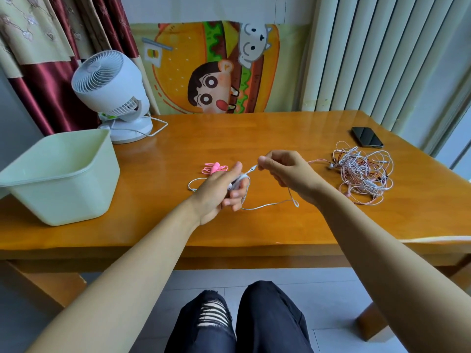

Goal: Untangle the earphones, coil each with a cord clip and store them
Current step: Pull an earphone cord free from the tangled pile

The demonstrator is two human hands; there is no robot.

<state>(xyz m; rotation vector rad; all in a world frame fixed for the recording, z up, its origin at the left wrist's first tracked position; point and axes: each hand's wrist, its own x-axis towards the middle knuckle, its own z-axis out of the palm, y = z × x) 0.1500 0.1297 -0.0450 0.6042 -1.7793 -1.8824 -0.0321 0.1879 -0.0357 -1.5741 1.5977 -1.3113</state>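
the left hand (221,192) is over the middle of the wooden table (254,225). its fingers are curled in, with turns of the white earphone (267,205) cord lying across them, and the thumb sticks out toward 12 o'clock. the right hand (283,169), at about 2 o'clock from the left one, pinches the cord's plug end between thumb and forefinger, with the other fingers folded under. a short stretch of cord runs taut between the two hands. the remaining cord hangs off the left hand and lies on the table. one loop lies out at 9 o'clock of that hand, and a longer run toward 4 o'clock ends in a small loop below the right wrist.

just beyond the left hand at 12 o'clock lies a coiled pink earphone bundle (215,168). at 3 o'clock of the right hand a tangled heap of pink and white earphones (364,174) sits on the table, one strand trailing toward that hand. past the heap at 12 o'clock lies a dark phone (367,136). at the table's 9 o'clock edge stands a pale green bin (58,174), and behind it a white fan (109,90).
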